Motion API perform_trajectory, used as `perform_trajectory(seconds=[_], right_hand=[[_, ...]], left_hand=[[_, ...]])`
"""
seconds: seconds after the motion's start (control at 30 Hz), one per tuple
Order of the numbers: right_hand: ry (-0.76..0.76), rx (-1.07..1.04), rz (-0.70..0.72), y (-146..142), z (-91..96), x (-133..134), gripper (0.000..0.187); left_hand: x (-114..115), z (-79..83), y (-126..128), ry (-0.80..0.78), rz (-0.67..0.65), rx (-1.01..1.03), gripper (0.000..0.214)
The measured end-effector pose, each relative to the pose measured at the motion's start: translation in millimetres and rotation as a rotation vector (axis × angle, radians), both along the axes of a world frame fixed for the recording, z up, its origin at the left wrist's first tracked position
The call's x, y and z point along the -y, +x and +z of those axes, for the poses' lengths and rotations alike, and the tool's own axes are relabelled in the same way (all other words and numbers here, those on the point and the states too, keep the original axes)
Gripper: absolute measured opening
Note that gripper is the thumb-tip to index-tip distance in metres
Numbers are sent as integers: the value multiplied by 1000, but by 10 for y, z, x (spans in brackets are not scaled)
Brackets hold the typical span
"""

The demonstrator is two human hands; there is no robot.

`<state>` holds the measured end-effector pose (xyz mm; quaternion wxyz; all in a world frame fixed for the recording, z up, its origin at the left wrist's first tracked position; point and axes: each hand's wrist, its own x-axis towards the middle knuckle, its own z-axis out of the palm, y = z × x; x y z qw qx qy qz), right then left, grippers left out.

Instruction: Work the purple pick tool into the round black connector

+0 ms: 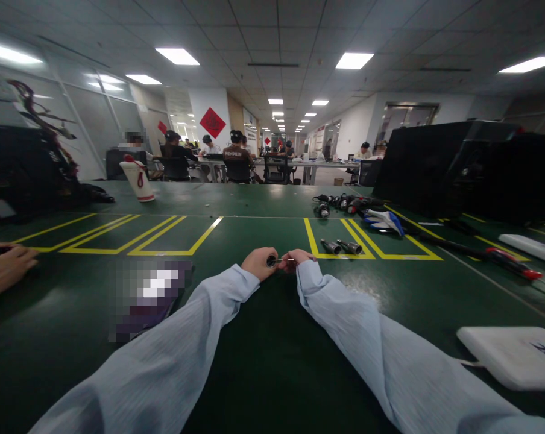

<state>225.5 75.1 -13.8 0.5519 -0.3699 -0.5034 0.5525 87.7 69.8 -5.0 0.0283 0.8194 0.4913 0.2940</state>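
Observation:
In front of me, both my hands meet just above the green table. My left hand (256, 263) is closed around a short dark metal cylinder (271, 261), its round open end facing right. My right hand (296, 258) pinches a thin metal rod (284, 260) that reaches across to the cylinder's end; whether it goes inside is too small to tell. To the right, two similar metal cylindrical parts (330, 246) (350, 246) lie within a yellow taped outline.
Cables with metal connectors (323, 209) and a blue-white glove (385, 221) lie at back right. A white box (512, 355) sits front right, a phone-like purple object (155, 301) left. Another person's hand (10, 262) is at far left. A paper cup (137, 179) stands behind.

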Motion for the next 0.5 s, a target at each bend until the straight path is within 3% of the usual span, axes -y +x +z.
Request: perform_trajectory(seconds=[0.27,0.5], right_hand=[[16,4,-20,33,71,155,12],[5,-6,7,-5,-42,66,21]], left_hand=[[8,2,-5,-13,7,-10,9],[6,9,-3,7,-13,30,5]])
